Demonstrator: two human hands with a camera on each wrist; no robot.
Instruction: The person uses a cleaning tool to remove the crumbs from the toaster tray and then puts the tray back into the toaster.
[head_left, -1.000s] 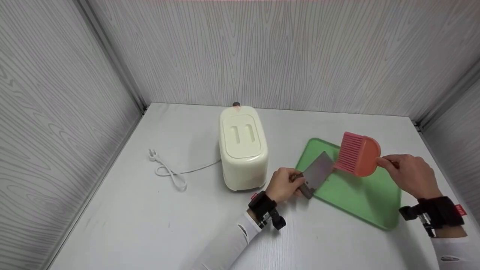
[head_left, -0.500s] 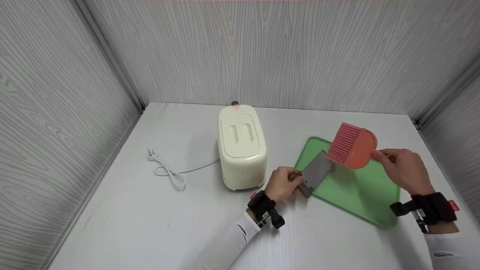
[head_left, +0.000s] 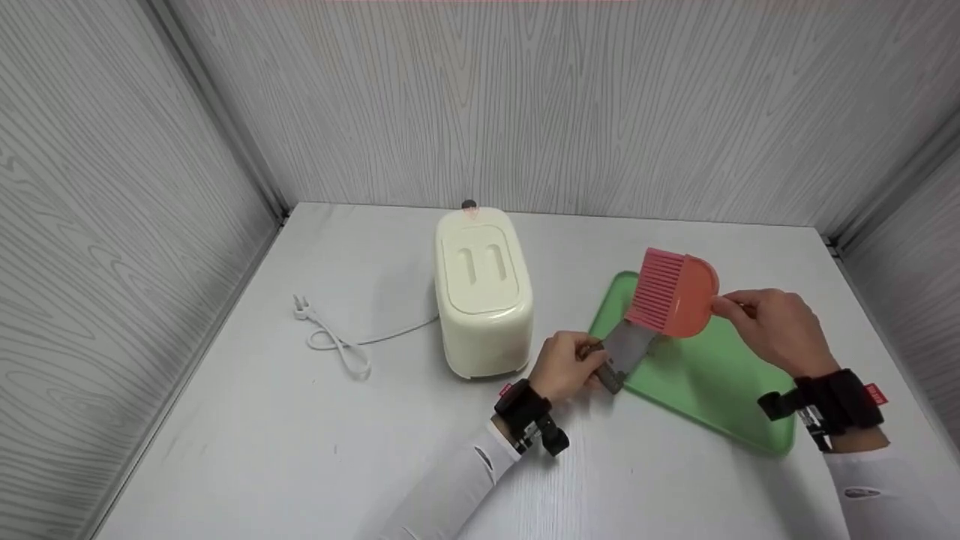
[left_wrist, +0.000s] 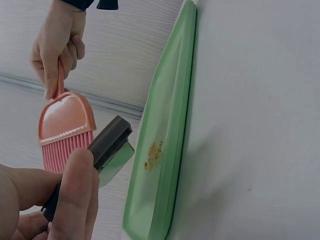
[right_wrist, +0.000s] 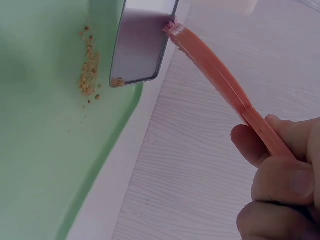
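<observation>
My left hand pinches the dark end of a shallow metal crumb tray, tilted over the left edge of a green tray. My right hand grips the handle of an orange hand brush with pink bristles. In the head view the bristles cover the far end of the crumb tray; whether they touch it I cannot tell. A few crumbs sit in a corner of the crumb tray in the right wrist view. More brown crumbs lie on the green tray.
A cream toaster stands left of the green tray, its top covered. Its white cord, partly looped, ends in a plug on the white table. Wood-grain panels enclose the back and sides.
My right hand has moved left with the brush, whose bristles have come from beside the crumb tray to over its far end. My left hand and the crumb tray have stayed nearly still.
</observation>
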